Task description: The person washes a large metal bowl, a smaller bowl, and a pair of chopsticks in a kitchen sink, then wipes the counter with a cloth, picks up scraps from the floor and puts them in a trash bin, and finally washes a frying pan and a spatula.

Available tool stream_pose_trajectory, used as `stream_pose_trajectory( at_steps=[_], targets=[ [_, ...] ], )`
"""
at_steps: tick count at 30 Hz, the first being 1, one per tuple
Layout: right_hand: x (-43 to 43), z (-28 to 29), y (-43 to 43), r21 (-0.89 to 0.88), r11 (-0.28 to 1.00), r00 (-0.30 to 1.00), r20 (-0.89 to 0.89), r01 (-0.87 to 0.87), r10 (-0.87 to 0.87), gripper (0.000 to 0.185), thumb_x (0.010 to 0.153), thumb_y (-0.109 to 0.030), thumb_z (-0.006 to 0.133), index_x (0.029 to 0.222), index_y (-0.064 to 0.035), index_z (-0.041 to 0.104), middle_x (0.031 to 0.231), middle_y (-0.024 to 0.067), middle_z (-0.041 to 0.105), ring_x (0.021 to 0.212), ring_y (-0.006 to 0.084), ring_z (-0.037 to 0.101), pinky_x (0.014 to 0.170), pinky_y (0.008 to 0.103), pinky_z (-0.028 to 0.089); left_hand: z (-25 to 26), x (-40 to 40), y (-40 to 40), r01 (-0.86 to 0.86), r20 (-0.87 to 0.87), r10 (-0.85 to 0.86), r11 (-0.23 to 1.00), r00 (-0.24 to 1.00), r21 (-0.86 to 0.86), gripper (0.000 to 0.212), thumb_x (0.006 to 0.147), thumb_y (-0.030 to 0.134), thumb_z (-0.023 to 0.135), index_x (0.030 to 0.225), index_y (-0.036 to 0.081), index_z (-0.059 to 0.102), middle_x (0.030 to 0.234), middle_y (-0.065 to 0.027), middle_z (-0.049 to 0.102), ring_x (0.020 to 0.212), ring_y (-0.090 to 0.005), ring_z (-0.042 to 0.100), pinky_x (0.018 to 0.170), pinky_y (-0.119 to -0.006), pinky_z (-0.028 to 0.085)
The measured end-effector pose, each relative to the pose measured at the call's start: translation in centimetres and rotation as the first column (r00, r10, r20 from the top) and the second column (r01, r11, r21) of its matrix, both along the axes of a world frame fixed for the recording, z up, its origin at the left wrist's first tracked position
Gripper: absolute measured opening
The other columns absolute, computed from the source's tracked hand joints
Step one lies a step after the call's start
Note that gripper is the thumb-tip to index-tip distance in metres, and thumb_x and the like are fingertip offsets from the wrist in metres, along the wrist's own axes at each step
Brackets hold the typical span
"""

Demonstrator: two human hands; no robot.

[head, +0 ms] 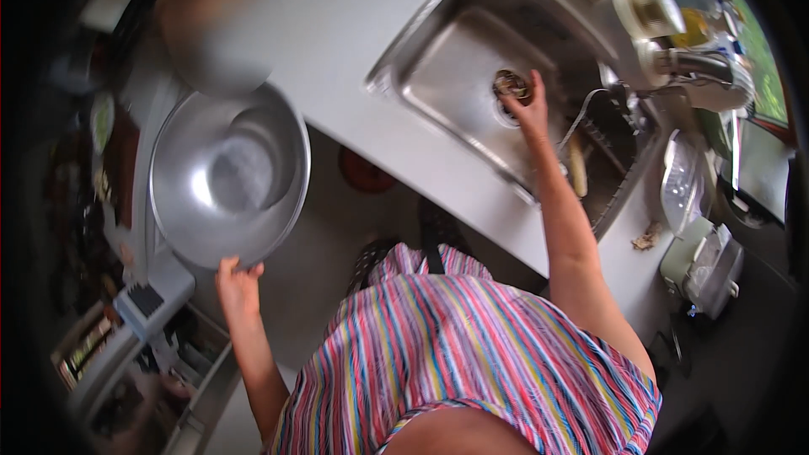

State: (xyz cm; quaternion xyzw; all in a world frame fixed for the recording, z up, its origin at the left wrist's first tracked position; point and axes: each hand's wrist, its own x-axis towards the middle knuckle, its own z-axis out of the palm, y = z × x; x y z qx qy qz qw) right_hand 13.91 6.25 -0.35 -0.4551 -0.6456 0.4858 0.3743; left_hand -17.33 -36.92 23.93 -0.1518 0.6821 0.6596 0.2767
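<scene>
My left hand (240, 275) pinches the near rim of a large stainless steel bowl (237, 170), which is tilted so its inside shows and looks bare. My right hand (529, 104) reaches into the stainless steel sink (468, 69), its thumb and fingers around a small round drain strainer (510, 84) that holds dark and pale scraps. The strainer is tilted just over or beside the drain hole (505, 112); whether it still touches the drain I cannot tell.
Right of the sink basin stands a wire dish rack (616, 193) with utensils. Containers (651, 12) line the window side. A clear plastic lid or tray (682, 177), a crumpled scrap (647, 236) and a green appliance (689, 259) stand farther right. A reddish round container (366, 170) is below the counter edge.
</scene>
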Motion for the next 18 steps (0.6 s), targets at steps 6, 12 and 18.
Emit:
stream_pose_trajectory(
  at_steps=[6,12,18],
  targets=[
    [0.3,2.2,-5.1,-0.205,0.976,0.979,-0.170,0.077,-0.113,0.068,0.068,-0.011,0.074,0.124,0.0027,0.038,0.108,0.0120,0.055,0.098,0.0177,0.054,0.087,0.0268,0.042,-3.3,-3.0,-8.4,0.074,0.007,-0.074,0.996,0.997,0.056,0.019,0.076,0.007,0.050,0.091,-0.004,0.052,0.087,-0.0125,0.058,0.069,-0.0207,0.059,0.051,-0.029,0.053],
    [-6.2,11.8,-19.0,-0.027,0.994,0.898,-0.431,-0.109,0.087,0.077,0.071,-0.011,0.066,0.135,-0.0010,0.023,0.119,0.0139,0.046,0.107,0.0218,0.049,0.091,0.0323,0.041,-7.4,-3.4,-17.2,0.075,0.038,-0.075,0.997,0.996,0.004,0.014,0.077,0.006,0.047,0.085,-0.004,0.051,0.083,-0.0126,0.058,0.064,-0.0214,0.059,0.050,-0.029,0.053],
    [-12.7,2.9,-30.0,0.205,0.954,0.921,-0.279,-0.218,0.270,0.075,0.062,-0.013,0.073,0.125,-0.0015,0.033,0.119,0.0124,0.044,0.109,0.0232,0.047,0.095,0.0352,0.037,-14.4,-1.8,-24.5,-0.025,0.055,0.028,0.999,0.998,-0.043,0.017,0.076,0.008,0.049,0.089,-0.002,0.052,0.097,-0.0108,0.055,0.071,-0.0216,0.058,0.049,-0.033,0.052]
  ],
)
